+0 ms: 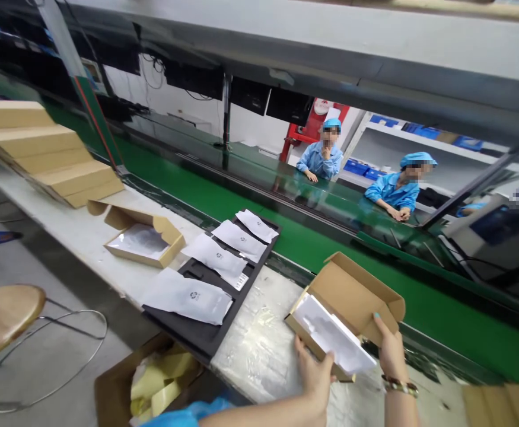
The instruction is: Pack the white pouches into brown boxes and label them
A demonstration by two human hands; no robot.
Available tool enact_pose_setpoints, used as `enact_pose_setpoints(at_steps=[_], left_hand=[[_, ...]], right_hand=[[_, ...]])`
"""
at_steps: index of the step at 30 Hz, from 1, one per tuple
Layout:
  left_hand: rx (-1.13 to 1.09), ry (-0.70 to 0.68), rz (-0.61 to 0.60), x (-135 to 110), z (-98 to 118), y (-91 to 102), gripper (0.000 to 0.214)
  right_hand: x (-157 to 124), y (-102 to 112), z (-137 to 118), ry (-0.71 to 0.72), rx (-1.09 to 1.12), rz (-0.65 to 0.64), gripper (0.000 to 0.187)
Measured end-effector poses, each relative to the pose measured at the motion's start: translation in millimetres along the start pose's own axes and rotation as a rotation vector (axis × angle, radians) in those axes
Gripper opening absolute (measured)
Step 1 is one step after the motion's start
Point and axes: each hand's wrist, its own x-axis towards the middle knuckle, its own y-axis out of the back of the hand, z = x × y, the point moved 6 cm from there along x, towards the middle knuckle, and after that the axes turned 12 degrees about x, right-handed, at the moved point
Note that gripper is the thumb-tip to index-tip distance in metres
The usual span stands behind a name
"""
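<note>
Both hands are on the open cardboard box (pixel 352 293) at the near right of the desk (pixel 259 350), right at the edge of the green conveyor belt (pixel 241 207). The left hand (pixel 315 372) has the box's near corner, thumb on top of the white pouch (pixel 330 335) lying inside, fingers clamped underneath. The right hand (pixel 390 351), bracelet at the wrist, lays its fingers together against the side flap; whether the thumb closes behind it, I cannot tell.

Just left of the box there's a black tray (pixel 210 343) crowding the desk, four white pouches (pixel 185 295) lying along it. Beyond that sits a second open box (pixel 141 240) with a pouch already in it, then a stack of flat cartons (pixel 41 151) at the far left. Down below the desk edge, a carton of yellow pieces (pixel 161 379) and a wooden stool (pixel 1 317). Across the belt, two co-workers in blue (pixel 321 159) lean on the far rail.
</note>
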Motion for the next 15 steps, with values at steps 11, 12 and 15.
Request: enact_pose_setpoints(at_steps=[11,12,15], left_hand=[[0.442,-0.506,-0.224,-52.7,79.1,97.1,0.055],[0.574,-0.71,-0.173,-56.4,107.4,113.9,0.046],[1.024,-1.133,0.046,-58.6,185.1,169.8,0.028]], right_hand=[[-47.3,-24.4,-43.0,0.3,-0.072,-0.264,0.073],[-57.3,-21.3,-48.2,0.327,-0.062,-0.255,0.075],[-96.2,-7.0,-59.1,0.455,-0.04,-0.172,0.08]])
